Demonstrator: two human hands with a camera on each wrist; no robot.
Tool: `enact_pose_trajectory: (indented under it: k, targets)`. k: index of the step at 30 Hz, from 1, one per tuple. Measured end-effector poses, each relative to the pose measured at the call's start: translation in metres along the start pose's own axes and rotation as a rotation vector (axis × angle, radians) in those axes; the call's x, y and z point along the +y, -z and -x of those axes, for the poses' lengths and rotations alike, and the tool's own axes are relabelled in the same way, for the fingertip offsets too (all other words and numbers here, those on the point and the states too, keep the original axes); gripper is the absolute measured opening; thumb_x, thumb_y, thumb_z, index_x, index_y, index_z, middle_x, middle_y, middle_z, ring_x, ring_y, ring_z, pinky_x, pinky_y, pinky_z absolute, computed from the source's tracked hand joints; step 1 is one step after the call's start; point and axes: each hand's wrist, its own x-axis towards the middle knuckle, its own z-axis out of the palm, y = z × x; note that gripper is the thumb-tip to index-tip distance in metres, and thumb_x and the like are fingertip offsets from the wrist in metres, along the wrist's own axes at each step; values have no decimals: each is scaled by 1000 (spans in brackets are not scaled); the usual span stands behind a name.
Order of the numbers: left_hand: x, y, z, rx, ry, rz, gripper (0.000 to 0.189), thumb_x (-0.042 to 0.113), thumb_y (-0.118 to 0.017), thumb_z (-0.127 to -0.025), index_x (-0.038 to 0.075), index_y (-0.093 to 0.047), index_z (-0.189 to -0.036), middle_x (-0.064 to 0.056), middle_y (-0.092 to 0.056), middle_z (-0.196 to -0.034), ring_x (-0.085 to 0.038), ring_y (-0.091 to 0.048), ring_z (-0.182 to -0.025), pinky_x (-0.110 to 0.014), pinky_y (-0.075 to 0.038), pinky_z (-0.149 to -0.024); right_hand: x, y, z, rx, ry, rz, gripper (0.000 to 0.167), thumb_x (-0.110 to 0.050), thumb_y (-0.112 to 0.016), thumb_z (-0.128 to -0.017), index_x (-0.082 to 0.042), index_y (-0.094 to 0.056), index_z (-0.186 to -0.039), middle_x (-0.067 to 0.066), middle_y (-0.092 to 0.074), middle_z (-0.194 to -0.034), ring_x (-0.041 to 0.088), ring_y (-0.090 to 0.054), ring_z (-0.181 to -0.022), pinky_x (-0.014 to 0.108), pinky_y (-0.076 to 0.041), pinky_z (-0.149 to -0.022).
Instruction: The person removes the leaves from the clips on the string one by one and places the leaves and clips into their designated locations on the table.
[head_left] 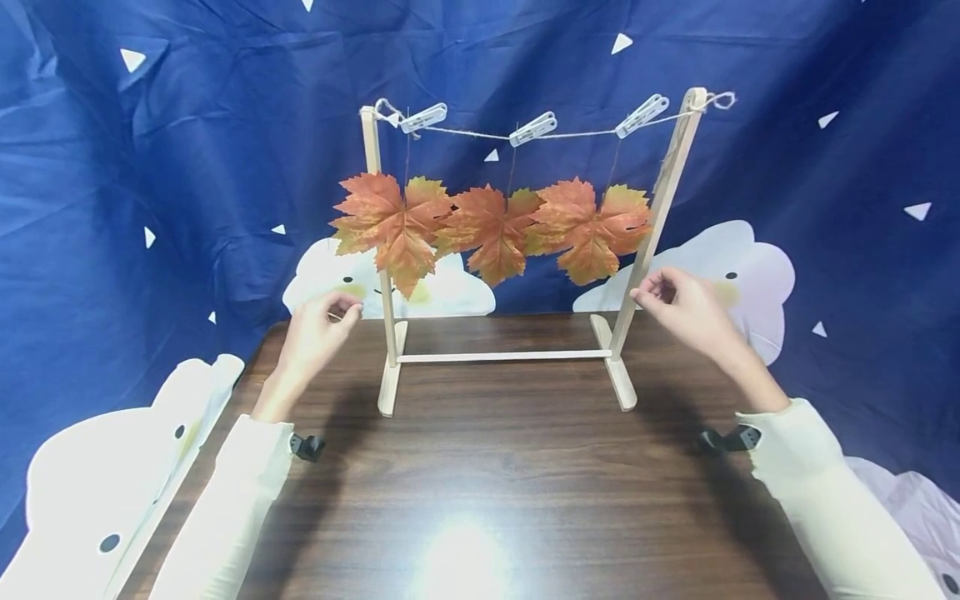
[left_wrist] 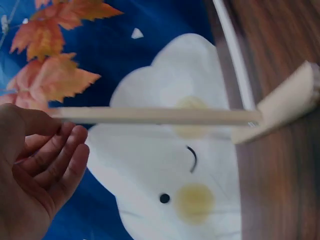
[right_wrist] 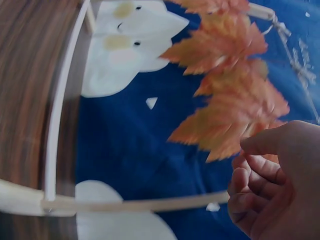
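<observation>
The wooden rack [head_left: 506,357] stood on the worktop [head_left: 570,467], left hand [head_left: 318,329] and right hand [head_left: 686,310] loosely curled, holding nothing near its posts [head_left: 675,167]; imo slow, even moves suited best so the dangling leaves [head_left: 495,233] didn't tangle

The brown wood-grain table [head_left: 510,458] supports a wooden stand [head_left: 669,179]; its feet [head_left: 622,385] rest at both ends of the crossbar [head_left: 504,357].
</observation>
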Motion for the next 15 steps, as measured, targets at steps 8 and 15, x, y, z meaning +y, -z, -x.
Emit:
enact_pose_trajectory:
  k: [8, 15]
  targets:
    - [26, 4, -13, 21, -10, 186, 6, 2, -72, -97, -2, -77, -98, -19, -77, -83, 4, -64, -69, -5, -49, -68, -41, -3, -14, -1, 51, 4, 16, -21, -76, -100, -7, -69, -98, 9, -70, -82, -1, -54, -67, 15, -39, -64]
    - [43, 5, -22, 15, -5, 323, 10, 2, -73, -98, -7, -76, -100, -25, -75, -83, 4, -66, -68, -8, -53, -67, -71, -7, -23, -16, 72, -13, 12, -21, -75, -100, -9, -71, -98, 6, -72, -82, 6, -58, -68, 20, -40, -63]
